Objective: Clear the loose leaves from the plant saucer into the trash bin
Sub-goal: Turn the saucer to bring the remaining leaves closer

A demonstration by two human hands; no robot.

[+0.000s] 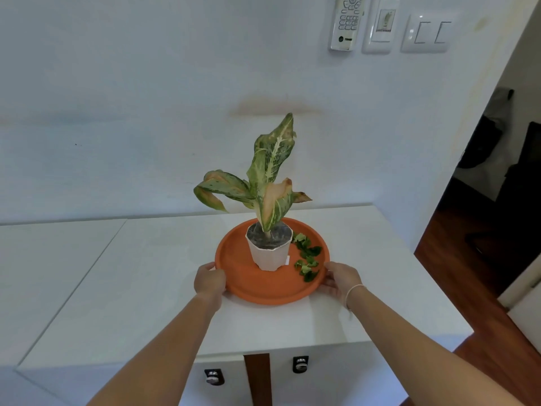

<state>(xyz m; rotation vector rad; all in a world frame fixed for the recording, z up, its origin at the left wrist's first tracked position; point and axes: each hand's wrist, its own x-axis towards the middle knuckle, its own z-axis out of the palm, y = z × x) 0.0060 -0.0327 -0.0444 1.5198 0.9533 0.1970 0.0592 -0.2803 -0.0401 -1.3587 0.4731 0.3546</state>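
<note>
An orange round plant saucer (263, 291) sits on a white cabinet top (131, 273). A white pot (268, 254) with a variegated green and pink plant (269, 171) stands in the saucer's middle. Several loose green leaf pieces (307, 257) lie in the saucer, to the right of the pot. My left hand (209, 281) grips the saucer's left rim. My right hand (342, 278) holds the right rim, close to the leaves. No trash bin is in view.
The white wall stands right behind the cabinet, with a remote holder (347, 22) and switches (427, 32) high up. The cabinet's right edge drops to a wooden floor (483, 273) and a dark doorway (503, 159). Two cabinet knobs (300, 364) show below the front edge.
</note>
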